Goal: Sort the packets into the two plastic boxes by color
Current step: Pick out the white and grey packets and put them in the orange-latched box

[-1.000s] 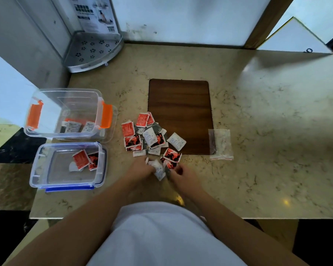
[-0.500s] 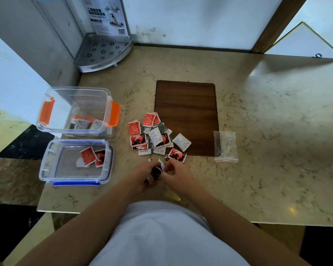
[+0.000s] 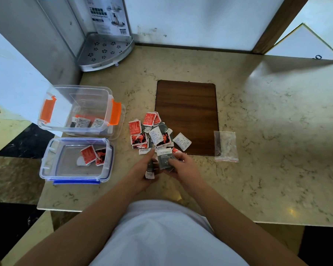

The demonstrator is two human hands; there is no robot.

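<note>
A loose pile of red and grey-white packets [image 3: 154, 133] lies on the marble counter at the left edge of a brown mat. My right hand [image 3: 183, 168] pinches a grey packet [image 3: 164, 159] at the pile's near side. My left hand [image 3: 142, 173] holds another grey packet [image 3: 150, 169] just beside it. At the left stands a clear box with orange clips [image 3: 52, 120] holding a few grey-white packets. In front of it a shallower clear box with blue clips [image 3: 48, 162] holds two red packets.
A brown wooden mat [image 3: 186, 104] lies mid-counter. A small clear zip bag [image 3: 226, 145] rests to its right. A metal corner shelf [image 3: 104, 52] stands at the back left. The counter's front edge runs just under my forearms.
My hands have come together at the near side of the pile and each has taken up a grey packet. The camera has tilted, so the whole scene sits lower and more to the right.
</note>
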